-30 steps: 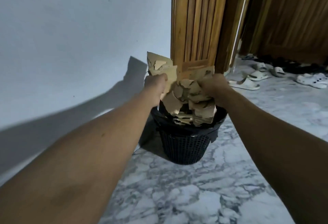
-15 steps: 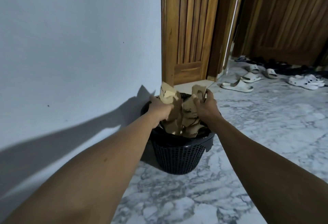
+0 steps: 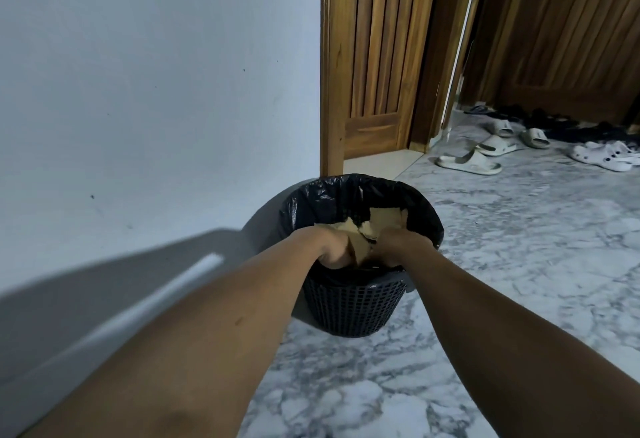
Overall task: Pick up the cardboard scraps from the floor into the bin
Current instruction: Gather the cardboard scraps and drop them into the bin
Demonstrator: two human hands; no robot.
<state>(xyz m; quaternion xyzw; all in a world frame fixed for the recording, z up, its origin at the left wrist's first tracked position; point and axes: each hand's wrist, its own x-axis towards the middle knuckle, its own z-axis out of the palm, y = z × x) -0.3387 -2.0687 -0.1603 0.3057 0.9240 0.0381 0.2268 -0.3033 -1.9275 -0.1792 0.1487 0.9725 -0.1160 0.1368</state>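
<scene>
A black mesh bin (image 3: 353, 306) with a black liner stands on the marble floor against the white wall. Both my hands reach down inside its mouth. My left hand (image 3: 330, 247) and my right hand (image 3: 398, 247) hold a bunch of brown cardboard scraps (image 3: 381, 221) between them, pushed down below the rim. My knuckles are bent and my fingertips are hidden among the scraps and the liner. Only the tops of a few scraps show behind my hands.
A wooden door frame (image 3: 332, 91) rises just behind the bin. Pale sandals (image 3: 467, 162) and white clogs (image 3: 606, 157) lie on the marble floor (image 3: 519, 247) at the right back, with dark shoes behind them. The white wall (image 3: 156, 91) runs along the left.
My hands have come down with the bunch of scraps, from above the bin to inside it. The scraps that stuck up over the rim now sit low in the liner.
</scene>
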